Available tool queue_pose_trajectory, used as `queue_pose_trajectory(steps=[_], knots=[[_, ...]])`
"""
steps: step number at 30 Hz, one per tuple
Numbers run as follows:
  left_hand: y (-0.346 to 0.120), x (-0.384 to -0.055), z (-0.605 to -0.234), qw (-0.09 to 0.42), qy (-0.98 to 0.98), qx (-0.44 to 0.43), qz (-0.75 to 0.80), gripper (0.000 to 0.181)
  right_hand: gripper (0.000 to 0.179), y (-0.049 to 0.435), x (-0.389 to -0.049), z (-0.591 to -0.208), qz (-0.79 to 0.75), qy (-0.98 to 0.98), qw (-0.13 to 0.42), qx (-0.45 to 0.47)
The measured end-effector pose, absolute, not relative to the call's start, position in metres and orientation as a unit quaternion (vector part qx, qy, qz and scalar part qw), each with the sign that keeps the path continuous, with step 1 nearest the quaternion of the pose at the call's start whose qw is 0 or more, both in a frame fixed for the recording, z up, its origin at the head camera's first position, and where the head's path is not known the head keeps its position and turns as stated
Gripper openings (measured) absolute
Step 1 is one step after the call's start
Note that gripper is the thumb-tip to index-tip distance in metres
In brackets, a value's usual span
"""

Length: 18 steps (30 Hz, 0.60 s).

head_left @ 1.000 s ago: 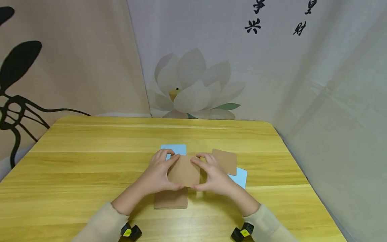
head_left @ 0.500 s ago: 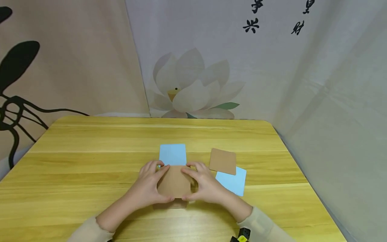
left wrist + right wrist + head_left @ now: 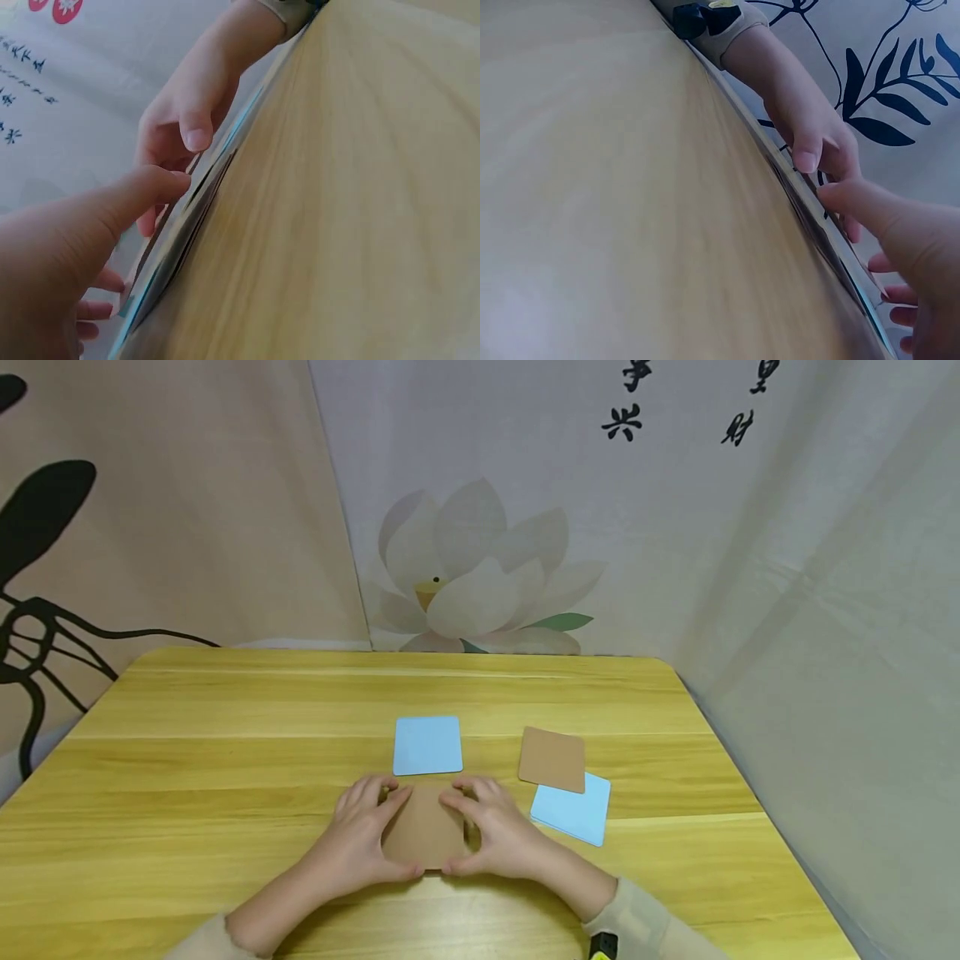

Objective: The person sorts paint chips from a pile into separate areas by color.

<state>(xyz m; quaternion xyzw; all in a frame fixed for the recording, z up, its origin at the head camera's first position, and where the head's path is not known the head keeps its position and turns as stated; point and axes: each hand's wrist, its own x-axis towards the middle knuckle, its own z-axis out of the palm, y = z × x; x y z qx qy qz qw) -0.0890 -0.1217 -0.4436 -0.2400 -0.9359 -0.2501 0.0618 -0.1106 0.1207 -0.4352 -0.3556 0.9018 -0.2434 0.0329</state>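
Two hands on one brown square (image 3: pixel 424 827), and the grip is spread wide on each side: the left hand (image 3: pixel 363 839) takes the left end, the right hand (image 3: pixel 495 835) the right, fingers at the far edge, thumbs at the near one. Between those thumb tips, a short run of the near edge shows. Down at surface level, the left wrist view has the square pinched at its rim, a slim gap under it, and a dark-edged pile (image 3: pixel 180 255) lying just below; how many layers it has, I can't tell. Just beyond the fingers, flat and nearly square-on, sits a blue card (image 3: pixel 428 745), a narrow strip of wood between it and the held square. Over to the right now, past the right hand: another brown card (image 3: pixel 552 760), turned a little, its near corner overlapping a tilted blue piece (image 3: pixel 573 810). Wood grain runs between that pair and the lone blue card, with a broad stretch out to the left edge of the surface (image 3: pixel 225 760) and another toward the right. At the far edge, rounded corners on both sides, and right behind it hangs a pale curtain (image 3: pixel 675 543) with a printed lotus (image 3: pixel 487 577).
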Motion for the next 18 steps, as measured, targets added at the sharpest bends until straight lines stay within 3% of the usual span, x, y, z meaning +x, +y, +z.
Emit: queue_pose_trajectory(steps=[18], knots=[[-0.1210, -0.0879, -0.4493, 0.050, -0.938, -0.245, -0.241, 0.097, 0.085, 0.1201, -0.1091, -0.4422, -0.223, 0.903, 0.055, -0.363]])
